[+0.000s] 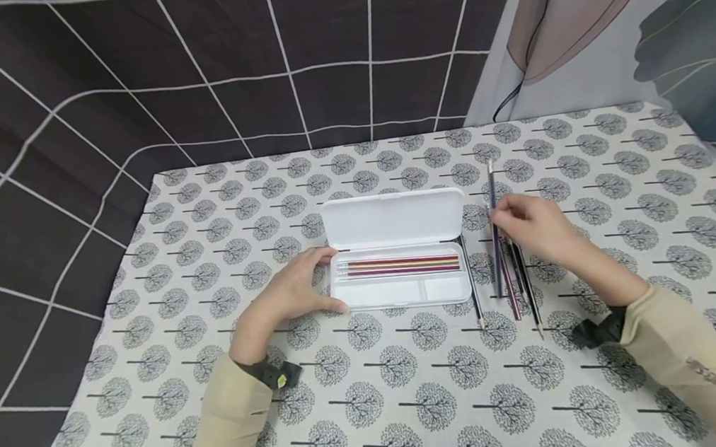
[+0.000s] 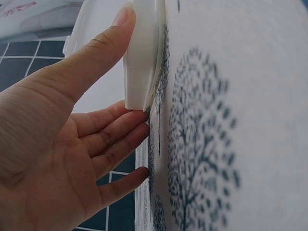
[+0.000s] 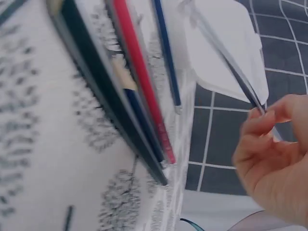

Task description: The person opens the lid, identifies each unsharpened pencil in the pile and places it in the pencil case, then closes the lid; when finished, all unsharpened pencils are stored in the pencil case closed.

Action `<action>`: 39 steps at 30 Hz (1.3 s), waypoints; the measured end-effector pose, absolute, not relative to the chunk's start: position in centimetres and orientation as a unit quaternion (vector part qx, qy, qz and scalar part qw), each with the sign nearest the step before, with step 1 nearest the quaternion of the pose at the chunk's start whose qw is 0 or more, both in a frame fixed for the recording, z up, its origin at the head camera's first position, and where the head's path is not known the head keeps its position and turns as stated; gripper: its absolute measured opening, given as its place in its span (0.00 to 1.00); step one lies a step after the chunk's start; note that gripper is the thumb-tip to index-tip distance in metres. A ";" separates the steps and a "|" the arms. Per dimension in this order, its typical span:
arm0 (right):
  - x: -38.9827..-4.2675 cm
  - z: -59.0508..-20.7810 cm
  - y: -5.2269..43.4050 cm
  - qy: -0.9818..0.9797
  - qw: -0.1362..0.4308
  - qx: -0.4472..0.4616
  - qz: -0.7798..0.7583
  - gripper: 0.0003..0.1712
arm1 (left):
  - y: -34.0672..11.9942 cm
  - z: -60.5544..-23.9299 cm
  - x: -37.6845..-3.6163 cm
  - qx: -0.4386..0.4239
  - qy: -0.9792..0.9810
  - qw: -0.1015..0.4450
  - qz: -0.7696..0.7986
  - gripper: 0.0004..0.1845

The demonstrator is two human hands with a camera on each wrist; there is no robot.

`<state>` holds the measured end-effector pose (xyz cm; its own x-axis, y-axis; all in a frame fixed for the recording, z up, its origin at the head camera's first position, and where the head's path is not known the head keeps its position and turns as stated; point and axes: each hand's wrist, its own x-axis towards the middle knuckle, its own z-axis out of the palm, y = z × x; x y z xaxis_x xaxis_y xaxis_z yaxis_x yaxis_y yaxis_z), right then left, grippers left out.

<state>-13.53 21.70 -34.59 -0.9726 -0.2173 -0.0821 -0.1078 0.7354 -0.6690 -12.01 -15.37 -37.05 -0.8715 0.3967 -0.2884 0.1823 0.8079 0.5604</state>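
Pinching a dark pencil (image 1: 497, 257) between thumb and fingers of the right hand (image 1: 534, 226), out to the right of the open white pencil case (image 1: 377, 294); pointing it front to back, seemingly off the tablecloth (image 1: 371, 371). Gripping the case's left end lightly with the left hand (image 1: 296, 286), with thumb at the front corner and fingers round the back one; not showing how firmly.

Probably loading pencils, so needing roughly a quarter turn to match the striped pencils (image 1: 403, 266) lying lengthwise in the long rear compartment. Working best by lowering level, not tip first, and letting go only after resting both ends inside. Avoiding the front right compartment, looking too short past the divider (image 1: 422, 289).

Steadying on the left without pressing down hard, risking tipping or sliding the case otherwise. Minding the raised lid (image 1: 392, 217) when swinging the far end round. Also clearing the loose pencils (image 1: 533, 300) bunched below the right hand and the slim pencil (image 1: 473, 284) lying beside the case's right end; risking scattering them by sweeping low.
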 end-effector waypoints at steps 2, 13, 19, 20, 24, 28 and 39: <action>-13.7 -34.1 21.4 0.916 0.053 -0.087 -0.387 0.16 | -15.4 -37.0 -12.0 0.156 0.930 0.198 0.268 0.52; -14.7 -33.9 18.5 0.882 -0.054 -0.220 -0.413 0.05 | -15.4 -37.1 -12.1 0.159 0.930 0.196 0.268 0.53; -14.9 -34.4 17.4 0.877 -0.071 -0.316 -0.355 0.04 | -15.4 -37.3 -12.2 0.160 0.931 0.195 0.265 0.54; -15.0 -34.3 17.3 0.877 -0.069 -0.321 -0.350 0.05 | -15.4 -37.3 -12.2 0.160 0.931 0.195 0.265 0.53; -15.1 -33.8 16.5 0.883 -0.048 -0.339 -0.320 0.06 | -15.5 -37.2 -12.2 0.161 0.930 0.194 0.267 0.53; -15.3 -33.4 15.4 0.882 -0.033 -0.376 -0.282 0.07 | -15.6 -37.2 -12.2 0.161 0.930 0.195 0.266 0.53; -15.3 -35.0 12.8 0.872 -0.016 -0.434 -0.227 0.08 | -15.5 -37.3 -12.2 0.157 0.931 0.196 0.263 0.53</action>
